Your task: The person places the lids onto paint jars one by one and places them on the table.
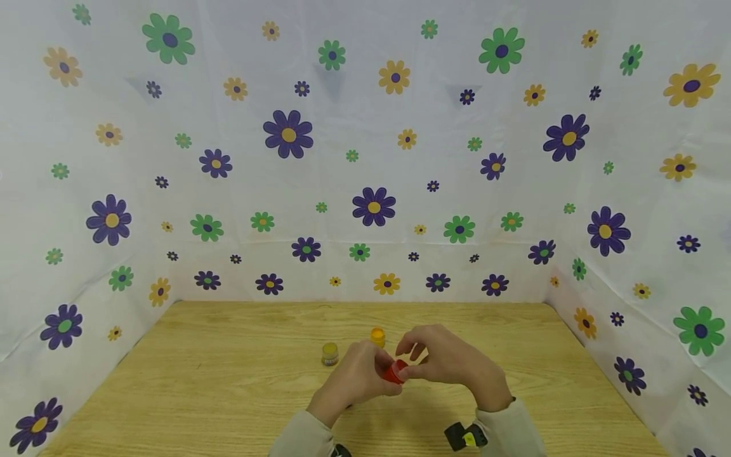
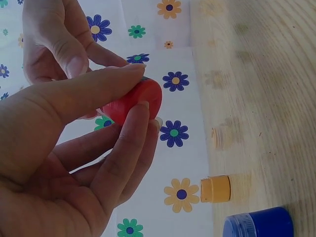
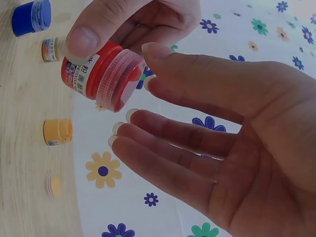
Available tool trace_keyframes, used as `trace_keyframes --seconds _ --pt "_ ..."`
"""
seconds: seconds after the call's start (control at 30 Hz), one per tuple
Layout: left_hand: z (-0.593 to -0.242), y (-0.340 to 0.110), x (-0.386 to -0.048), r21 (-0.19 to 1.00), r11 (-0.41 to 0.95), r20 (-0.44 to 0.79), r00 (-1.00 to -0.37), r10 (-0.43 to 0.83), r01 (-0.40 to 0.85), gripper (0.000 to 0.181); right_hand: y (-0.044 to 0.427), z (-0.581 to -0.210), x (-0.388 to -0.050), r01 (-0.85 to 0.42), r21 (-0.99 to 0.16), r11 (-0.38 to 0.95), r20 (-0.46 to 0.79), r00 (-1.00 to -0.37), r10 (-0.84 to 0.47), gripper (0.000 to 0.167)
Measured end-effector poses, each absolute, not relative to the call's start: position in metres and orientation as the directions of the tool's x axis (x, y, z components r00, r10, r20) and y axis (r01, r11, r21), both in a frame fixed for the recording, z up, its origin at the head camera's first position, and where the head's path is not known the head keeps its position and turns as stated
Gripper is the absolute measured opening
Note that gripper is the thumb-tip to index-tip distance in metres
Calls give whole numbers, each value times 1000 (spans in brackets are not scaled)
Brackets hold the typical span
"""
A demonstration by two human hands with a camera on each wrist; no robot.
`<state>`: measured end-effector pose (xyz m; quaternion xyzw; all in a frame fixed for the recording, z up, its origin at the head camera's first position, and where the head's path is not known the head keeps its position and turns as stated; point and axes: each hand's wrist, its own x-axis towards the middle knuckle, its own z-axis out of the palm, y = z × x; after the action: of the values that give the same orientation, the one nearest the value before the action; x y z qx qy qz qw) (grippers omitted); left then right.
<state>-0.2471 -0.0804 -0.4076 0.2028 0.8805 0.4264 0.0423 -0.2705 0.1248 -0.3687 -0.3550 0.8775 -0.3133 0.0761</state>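
My left hand (image 1: 361, 374) grips a small red paint jar (image 3: 91, 74) between thumb and fingers, above the table. The jar is tilted on its side, with a printed white label and a clear screw lid (image 3: 121, 81) facing my right hand. My right hand (image 1: 448, 358) is right beside the lid, its thumb tip nearest to it. In the right wrist view the fingers (image 3: 168, 131) of that hand are spread and relaxed, not curled round the lid. The left wrist view shows the jar's red base (image 2: 148, 98) between my left thumb and fingertips.
On the wooden table (image 1: 200, 368) stand an orange paint jar (image 1: 377, 336) and a small yellowish jar (image 1: 330, 354). A blue paint jar (image 3: 32, 17) appears in both wrist views. A small yellow lid-like disc (image 3: 53, 186) lies by the orange jar. Flower-printed white sheeting (image 1: 342, 184) encloses the table.
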Motion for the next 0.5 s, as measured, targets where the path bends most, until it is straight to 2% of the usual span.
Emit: trace_keyframes --seconds 0.5 --pt "-407 -80 -247 772 541 117 -911 396 334 19 124 -371 -271 -588 -689 424 119 -669 -734 15"
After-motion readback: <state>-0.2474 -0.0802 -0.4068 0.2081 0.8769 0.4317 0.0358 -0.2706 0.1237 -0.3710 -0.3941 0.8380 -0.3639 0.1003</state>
